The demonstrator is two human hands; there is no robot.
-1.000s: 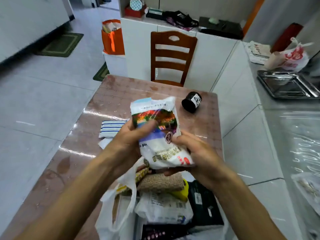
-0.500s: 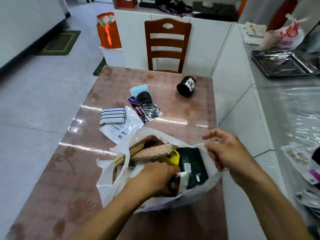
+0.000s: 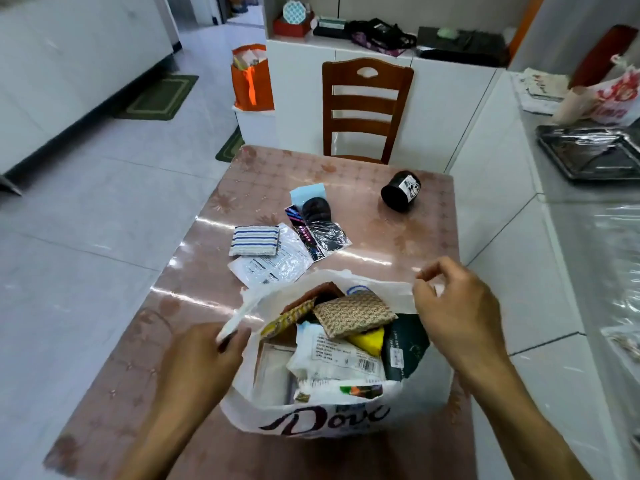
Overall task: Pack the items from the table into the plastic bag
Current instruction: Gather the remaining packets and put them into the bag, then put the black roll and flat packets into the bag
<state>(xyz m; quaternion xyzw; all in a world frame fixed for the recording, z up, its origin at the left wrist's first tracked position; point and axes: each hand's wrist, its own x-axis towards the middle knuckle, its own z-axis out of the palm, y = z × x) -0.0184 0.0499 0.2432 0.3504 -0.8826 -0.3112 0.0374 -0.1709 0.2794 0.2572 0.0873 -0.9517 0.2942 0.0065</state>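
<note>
holding one plastic bag (image 3: 311, 419) open, left hand (image 3: 207, 355) and right hand (image 3: 457, 306) fingers pinching rim

"Dove", seemingly, on plastic bag (image 3: 408, 407)

Left hand (image 3: 204, 355) and right hand (image 3: 457, 306), each in pinching grip.

Bright, even daylight fills the room, and shadows are soft and faint. White glare streaks cut across the glossy desk (image 3: 346, 188) and the wrapped counter (image 3: 602, 258) at right. The wide lens bows floor lines and cabinet edges toward the corners. Focus is fair mid-frame; the near forearms look slightly smeared.
</note>
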